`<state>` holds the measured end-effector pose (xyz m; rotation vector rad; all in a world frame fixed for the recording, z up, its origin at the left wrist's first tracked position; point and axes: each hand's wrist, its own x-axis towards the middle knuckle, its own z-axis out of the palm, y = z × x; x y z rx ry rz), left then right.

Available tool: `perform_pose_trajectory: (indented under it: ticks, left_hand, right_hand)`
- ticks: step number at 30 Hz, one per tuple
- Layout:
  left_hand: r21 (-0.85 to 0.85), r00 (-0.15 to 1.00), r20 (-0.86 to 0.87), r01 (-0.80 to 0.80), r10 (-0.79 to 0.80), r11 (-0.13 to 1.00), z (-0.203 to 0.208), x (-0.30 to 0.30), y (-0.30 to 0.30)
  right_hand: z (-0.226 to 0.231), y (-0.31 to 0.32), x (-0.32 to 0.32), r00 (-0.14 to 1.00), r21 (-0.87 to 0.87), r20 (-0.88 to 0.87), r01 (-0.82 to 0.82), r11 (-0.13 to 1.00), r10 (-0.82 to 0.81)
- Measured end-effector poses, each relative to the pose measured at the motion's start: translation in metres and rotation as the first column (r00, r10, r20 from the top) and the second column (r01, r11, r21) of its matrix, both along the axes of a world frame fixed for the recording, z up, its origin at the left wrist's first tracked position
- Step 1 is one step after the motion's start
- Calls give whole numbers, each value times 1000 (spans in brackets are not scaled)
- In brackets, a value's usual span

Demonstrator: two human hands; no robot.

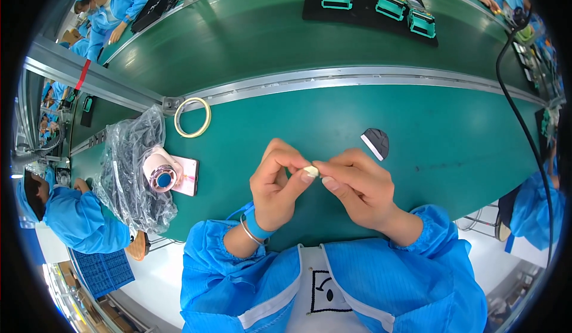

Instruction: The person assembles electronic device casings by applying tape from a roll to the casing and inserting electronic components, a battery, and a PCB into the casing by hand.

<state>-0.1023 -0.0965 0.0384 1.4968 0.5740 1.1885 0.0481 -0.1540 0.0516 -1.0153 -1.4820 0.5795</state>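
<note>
Over the middle of the green table my two hands meet at the fingertips. A small, rounded cream-coloured piece (pixel 311 171) is pinched between the thumb and forefinger of my left hand (pixel 279 181). At its right edge, the closed thumb and forefinger of my right hand (pixel 356 187) grip it too; the fingertips hide part of it, and its kind is too small to tell. A blue wrist strap and a bracelet circle my left wrist. Beyond my right hand lies a dark grey, cap-shaped piece (pixel 376 143) with a pale strip along one edge.
To the left are a tape roll (pixel 192 117), a pink handheld fan (pixel 162 175), a phone (pixel 188 176) and crumpled clear plastic (pixel 128 172). Behind a metal rail (pixel 333 77), a black mat (pixel 363 20) holds teal-framed units. A black cable (pixel 524 115) hangs at right. Other people sit nearby.
</note>
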Motion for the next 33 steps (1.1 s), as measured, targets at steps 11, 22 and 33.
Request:
perform_pose_trajectory:
  ticks: [11, 22, 33]
  left_hand:
    - [-267, 997, 67, -5, 24, 964, -2, -7, 9]
    - [812, -140, -579, -182, 803, 554, -36, -92, 78]
    - [659, -26, -721, -334, 693, 674, -24, -106, 60]
  right_hand:
    - [-3, 7, 2, 991, -132, -48, 121, 984, -128]
    - [-4, 2, -4, 986, -84, 103, 141, 987, -132]
    - [4, 1, -7, 979, -85, 185, 102, 991, -85]
